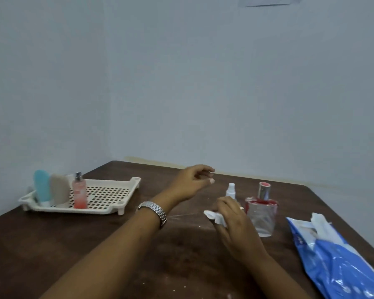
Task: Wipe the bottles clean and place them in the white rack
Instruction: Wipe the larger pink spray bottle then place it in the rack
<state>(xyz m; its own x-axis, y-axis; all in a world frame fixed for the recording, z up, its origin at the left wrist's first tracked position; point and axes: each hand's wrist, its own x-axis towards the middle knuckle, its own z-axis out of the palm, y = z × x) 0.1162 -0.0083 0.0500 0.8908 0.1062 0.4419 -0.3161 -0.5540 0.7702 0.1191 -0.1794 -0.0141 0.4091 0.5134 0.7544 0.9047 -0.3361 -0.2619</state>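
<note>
The white rack point(108, 209) sits at the table's left, holding a blue bottle point(41, 188), a beige bottle point(59, 190) and a pink spray bottle point(80, 194) upright along its left end. A small white spray bottle point(231, 190) and a clear glass perfume bottle with a red and silver cap point(262, 214) stand on the table at centre right. My left hand point(192, 182) hovers above the table, fingers loosely apart and holding nothing, just left of the small white bottle. My right hand point(231, 216) grips a white wipe point(214, 216) in front of that bottle.
A blue and white wipes pack point(333, 260) lies at the right edge of the dark wooden table point(73, 244), with a wipe point(321, 225) sticking out of its top. Pale walls meet in a corner behind the table. A metal watch point(154, 210) is on my left wrist.
</note>
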